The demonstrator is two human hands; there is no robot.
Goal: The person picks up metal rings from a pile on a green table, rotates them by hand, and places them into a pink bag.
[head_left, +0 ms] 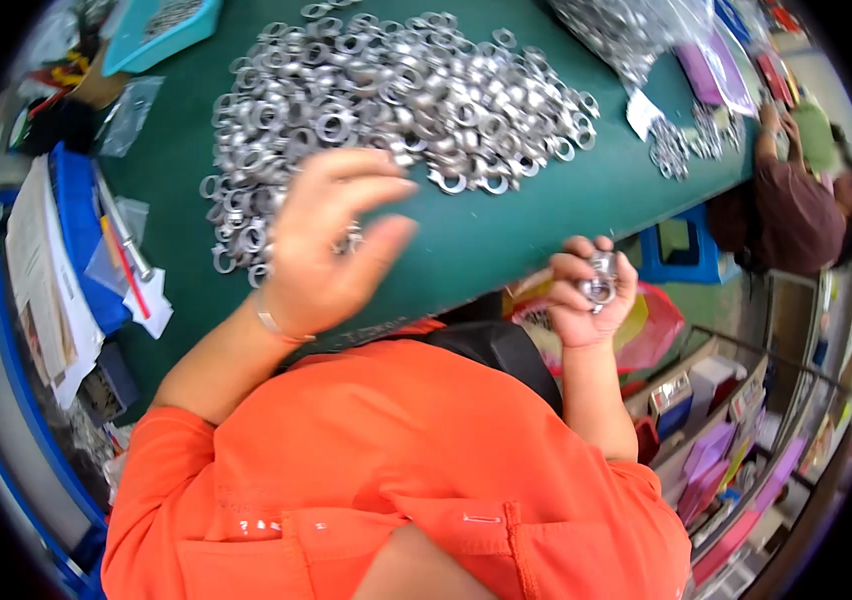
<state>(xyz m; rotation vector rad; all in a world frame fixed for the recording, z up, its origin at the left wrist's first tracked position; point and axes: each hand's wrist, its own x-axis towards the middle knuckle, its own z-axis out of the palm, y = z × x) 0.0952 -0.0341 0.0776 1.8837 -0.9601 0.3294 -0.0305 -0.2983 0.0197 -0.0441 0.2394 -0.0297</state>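
Left hand [311,250], blurred: fingers [376,190] bend rightward, thumb [386,243] stands apart. Right hand [586,318], palm up: fingers [570,268] curl inward. Both forearms [226,365] extend forward.

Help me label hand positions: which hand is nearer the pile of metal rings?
Left. The left hand is at the near-left edge of the pile; the right hand, holding metal rings, is apart, to its right.

Metal rings [406,92] are silver, the tabletop [546,212] green, the shirt [346,430] orange. The co-worker's distant top [796,215] seems maroon.
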